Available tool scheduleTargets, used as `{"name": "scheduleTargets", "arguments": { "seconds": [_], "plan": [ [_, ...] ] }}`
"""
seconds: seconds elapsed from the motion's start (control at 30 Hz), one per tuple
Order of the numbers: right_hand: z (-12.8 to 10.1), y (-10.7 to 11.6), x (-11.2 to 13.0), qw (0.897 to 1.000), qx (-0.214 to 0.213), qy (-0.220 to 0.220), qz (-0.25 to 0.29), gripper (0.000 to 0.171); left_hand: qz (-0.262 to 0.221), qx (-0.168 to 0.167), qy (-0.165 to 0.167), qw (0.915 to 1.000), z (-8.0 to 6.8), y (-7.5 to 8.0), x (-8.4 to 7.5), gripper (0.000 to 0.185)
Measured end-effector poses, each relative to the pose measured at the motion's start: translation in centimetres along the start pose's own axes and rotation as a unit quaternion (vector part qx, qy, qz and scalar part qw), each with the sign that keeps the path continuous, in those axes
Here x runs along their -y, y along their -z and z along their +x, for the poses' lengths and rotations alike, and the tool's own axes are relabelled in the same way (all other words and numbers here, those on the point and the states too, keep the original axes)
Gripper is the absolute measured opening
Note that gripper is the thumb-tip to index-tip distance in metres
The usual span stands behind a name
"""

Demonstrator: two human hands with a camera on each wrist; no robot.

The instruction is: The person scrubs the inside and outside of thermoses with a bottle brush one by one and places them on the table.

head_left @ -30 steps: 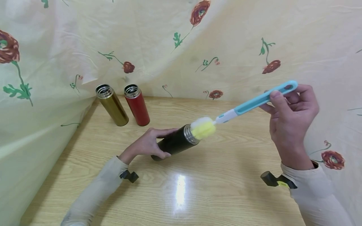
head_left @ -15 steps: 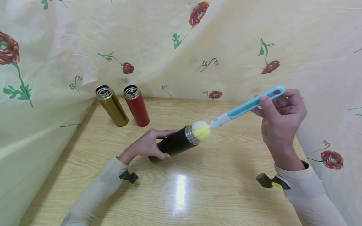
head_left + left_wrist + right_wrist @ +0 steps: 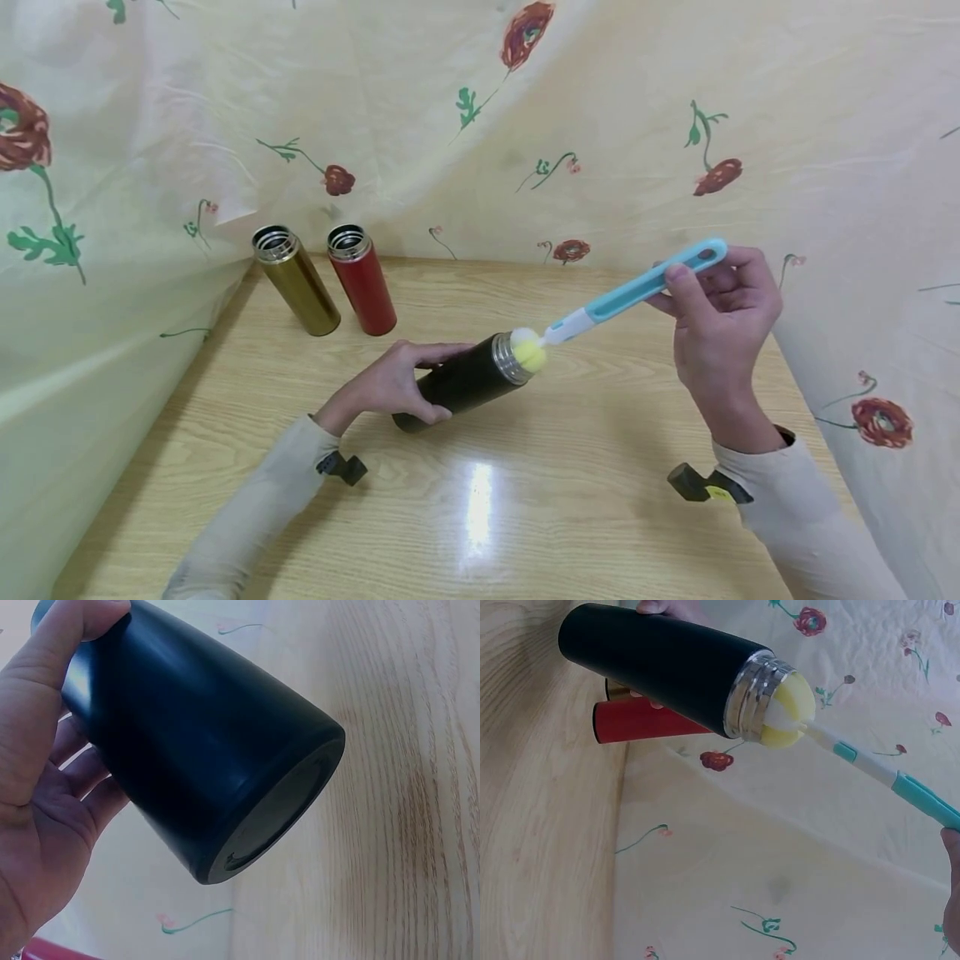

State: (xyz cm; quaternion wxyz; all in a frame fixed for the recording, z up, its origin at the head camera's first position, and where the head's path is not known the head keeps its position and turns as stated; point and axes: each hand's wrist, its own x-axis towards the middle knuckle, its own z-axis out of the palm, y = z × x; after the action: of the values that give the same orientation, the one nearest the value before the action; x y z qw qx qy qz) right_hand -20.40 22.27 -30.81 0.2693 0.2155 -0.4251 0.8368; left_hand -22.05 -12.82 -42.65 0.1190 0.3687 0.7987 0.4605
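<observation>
My left hand [image 3: 393, 379] grips a black thermos bottle [image 3: 468, 383] round its body, tilted with its steel mouth up to the right. In the left wrist view the base of the bottle [image 3: 187, 735] faces the camera above the wood. Between thumb and fingers, my right hand [image 3: 723, 333] pinches the blue handle of a bottle brush [image 3: 637, 289]. Most of the brush's yellow and white sponge head [image 3: 799, 705] sits inside the bottle's mouth; its rear end bulges out past the steel neck.
A gold bottle [image 3: 300, 283] and a red bottle [image 3: 365, 283] stand uncapped at the back left of the wooden table [image 3: 585, 517]. Cloth with printed flowers [image 3: 420, 100] hangs behind the table and along both sides.
My right hand has moved left and slightly down with the brush, and the sponge head has gone deeper into the black bottle. The left hand has stayed almost still.
</observation>
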Motion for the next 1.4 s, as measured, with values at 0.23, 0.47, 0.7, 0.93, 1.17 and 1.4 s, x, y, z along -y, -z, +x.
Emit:
{"name": "scheduleTargets", "arguments": {
  "seconds": [0.23,0.47,0.7,0.93,1.17,1.4],
  "plan": [
    [-0.7,0.1,-0.9,1.0,0.017,-0.012,-0.01,0.017,0.001,-0.006,0.014,0.9999,-0.1,0.2,0.0,0.089],
    [-1.5,0.0,-1.9,0.999,0.037,-0.025,-0.027,0.015,0.0,-0.005,0.017,0.9998,-0.2,0.2,0.0,0.087],
    [-3.9,-0.3,-3.7,0.987,0.089,-0.077,-0.106,0.016,-0.004,0.013,-0.012,0.9998,0.7,0.0,-0.8,0.086],
    [-4.7,-0.3,-4.4,0.984,0.087,-0.095,-0.12,0.018,-0.006,0.012,-0.008,0.9999,0.5,0.1,-0.8,0.086],
    [-5.1,-0.4,-4.7,0.985,0.093,-0.094,-0.115,0.019,-0.004,0.012,0.003,0.9999,0.4,0.1,-0.6,0.085],
    [-5.6,-0.6,-4.9,0.987,0.075,-0.06,-0.132,0.015,-0.006,0.007,0.014,0.9999,0.3,0.1,-0.6,0.086]
  ]
}}
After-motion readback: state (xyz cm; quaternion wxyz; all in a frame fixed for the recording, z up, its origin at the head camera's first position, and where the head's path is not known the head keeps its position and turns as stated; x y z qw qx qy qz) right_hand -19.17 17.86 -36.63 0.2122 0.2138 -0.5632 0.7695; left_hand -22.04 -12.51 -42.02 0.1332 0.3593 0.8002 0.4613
